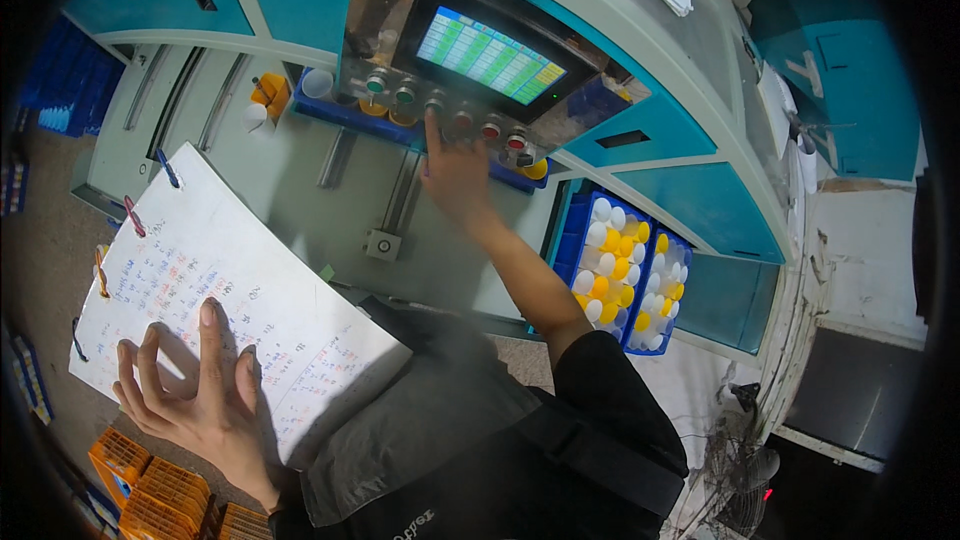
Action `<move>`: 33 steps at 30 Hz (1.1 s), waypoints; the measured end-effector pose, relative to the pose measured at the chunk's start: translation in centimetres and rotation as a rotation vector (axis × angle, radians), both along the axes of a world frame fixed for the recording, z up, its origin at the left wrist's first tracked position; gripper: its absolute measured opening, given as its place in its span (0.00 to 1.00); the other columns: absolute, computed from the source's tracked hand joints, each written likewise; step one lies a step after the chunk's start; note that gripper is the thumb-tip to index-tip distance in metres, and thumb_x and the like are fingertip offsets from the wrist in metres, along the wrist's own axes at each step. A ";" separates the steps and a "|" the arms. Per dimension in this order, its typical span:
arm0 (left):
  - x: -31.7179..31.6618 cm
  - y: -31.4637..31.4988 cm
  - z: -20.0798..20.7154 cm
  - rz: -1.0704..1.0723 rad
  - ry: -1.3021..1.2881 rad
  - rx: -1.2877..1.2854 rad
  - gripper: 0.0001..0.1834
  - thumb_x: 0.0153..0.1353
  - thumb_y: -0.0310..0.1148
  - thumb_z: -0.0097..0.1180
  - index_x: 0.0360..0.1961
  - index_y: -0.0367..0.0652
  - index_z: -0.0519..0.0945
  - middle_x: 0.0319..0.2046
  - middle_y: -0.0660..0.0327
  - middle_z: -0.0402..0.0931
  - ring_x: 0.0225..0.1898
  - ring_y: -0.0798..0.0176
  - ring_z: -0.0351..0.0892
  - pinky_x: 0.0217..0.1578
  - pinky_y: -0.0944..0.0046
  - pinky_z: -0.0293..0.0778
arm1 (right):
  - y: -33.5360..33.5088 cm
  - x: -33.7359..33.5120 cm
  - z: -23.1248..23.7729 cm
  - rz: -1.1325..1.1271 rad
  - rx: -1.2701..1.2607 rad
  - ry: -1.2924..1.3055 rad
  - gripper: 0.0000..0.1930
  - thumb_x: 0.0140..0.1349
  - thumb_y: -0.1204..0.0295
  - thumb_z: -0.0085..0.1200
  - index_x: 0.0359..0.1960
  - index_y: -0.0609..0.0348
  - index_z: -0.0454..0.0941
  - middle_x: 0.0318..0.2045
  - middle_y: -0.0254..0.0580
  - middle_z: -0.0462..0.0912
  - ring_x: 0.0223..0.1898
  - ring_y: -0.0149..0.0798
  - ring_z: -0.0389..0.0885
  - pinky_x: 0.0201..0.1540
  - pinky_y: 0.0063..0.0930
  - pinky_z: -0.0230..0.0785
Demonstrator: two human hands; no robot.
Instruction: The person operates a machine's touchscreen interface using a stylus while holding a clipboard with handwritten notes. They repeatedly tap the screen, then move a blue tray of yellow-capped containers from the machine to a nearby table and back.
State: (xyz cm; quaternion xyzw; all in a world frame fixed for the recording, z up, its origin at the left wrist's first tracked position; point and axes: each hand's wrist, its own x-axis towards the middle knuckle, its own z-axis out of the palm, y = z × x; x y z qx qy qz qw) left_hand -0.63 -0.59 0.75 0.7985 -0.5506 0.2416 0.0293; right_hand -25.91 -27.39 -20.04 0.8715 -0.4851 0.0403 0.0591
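- Button row [463, 120] is set under the lit screen [490, 55] on the machine panel; its long axis is slanted down to the right.
- Third button [434, 101] from the left is partly covered by the extended index finger of the right hand [460, 180]. Fingertip and button are lined up, button just beyond the tip; whether contact is made cannot be told.
- Right forearm is angled in from lower right, so the panel is reached up and leftward. Nearer hand to the row: right, clearly.
- Right grip: nothing seen held, index pointed out; how far the other fingers are curled cannot be told.
- Ring-bound paper stack [310, 340] is placed at lower left, well apart from the panel. Long axis is run upper left to lower right, rings along the left edge.
- Left hand [205, 410] is laid on the page, fingers spread, nothing clenched; index is directed up the page at handwritten lines.
- Blue tray [571, 243] of white and yellow cups is sited right of the right forearm.
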 end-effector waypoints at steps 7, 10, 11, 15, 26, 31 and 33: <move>0.0 0.3 -0.1 -0.003 0.014 -0.022 0.26 0.60 0.66 0.60 0.59 0.83 0.81 0.64 0.62 0.67 0.74 0.49 0.55 0.77 0.34 0.43 | 0.2 1.4 -0.6 -0.087 0.057 0.002 0.45 0.55 0.65 0.65 0.75 0.61 0.60 0.42 0.45 0.87 0.46 0.49 0.83 0.58 0.49 0.63; 0.0 0.5 0.0 0.006 0.010 -0.025 0.25 0.60 0.66 0.60 0.59 0.83 0.82 0.64 0.62 0.67 0.75 0.49 0.55 0.77 0.35 0.43 | -0.1 1.0 2.9 -0.121 0.209 -0.132 0.24 0.62 0.64 0.59 0.60 0.59 0.77 0.29 0.42 0.83 0.36 0.45 0.80 0.51 0.45 0.62; 0.0 0.5 0.0 0.001 0.015 -0.024 0.25 0.61 0.66 0.59 0.59 0.83 0.82 0.64 0.63 0.67 0.75 0.49 0.54 0.77 0.35 0.43 | -0.1 0.7 4.8 -0.015 0.149 -0.282 0.20 0.61 0.66 0.59 0.55 0.59 0.78 0.32 0.43 0.83 0.38 0.47 0.80 0.52 0.44 0.63; -0.2 0.4 0.2 0.007 0.008 -0.031 0.25 0.61 0.67 0.58 0.59 0.83 0.82 0.64 0.63 0.67 0.75 0.51 0.54 0.77 0.37 0.43 | 1.4 -0.6 14.5 0.313 0.241 -0.803 0.03 0.63 0.73 0.57 0.35 0.58 0.78 0.30 0.41 0.78 0.40 0.46 0.77 0.48 0.38 0.67; -0.4 0.4 0.0 -0.021 0.092 -0.140 0.40 0.50 0.59 0.74 0.65 0.67 0.76 0.64 0.64 0.69 0.74 0.53 0.58 0.76 0.39 0.48 | 10.5 1.3 29.1 1.502 1.369 -1.603 0.13 0.75 0.64 0.52 0.40 0.60 0.85 0.19 0.27 0.73 0.14 0.23 0.66 0.16 0.21 0.53; 0.2 1.3 -0.3 -0.059 0.208 -0.271 0.38 0.51 0.52 0.77 0.63 0.56 0.78 0.63 0.60 0.68 0.74 0.48 0.59 0.73 0.37 0.57 | 12.1 3.3 29.5 1.543 1.364 -1.855 0.10 0.72 0.69 0.58 0.44 0.64 0.85 0.14 0.26 0.70 0.09 0.20 0.60 0.10 0.20 0.42; 0.3 1.7 -0.4 -0.072 0.287 -0.323 0.34 0.54 0.44 0.76 0.61 0.52 0.78 0.62 0.57 0.68 0.72 0.45 0.62 0.71 0.38 0.63 | 12.1 2.7 30.3 1.449 1.507 -1.835 0.09 0.70 0.70 0.60 0.43 0.63 0.86 0.14 0.27 0.70 0.10 0.20 0.60 0.10 0.20 0.42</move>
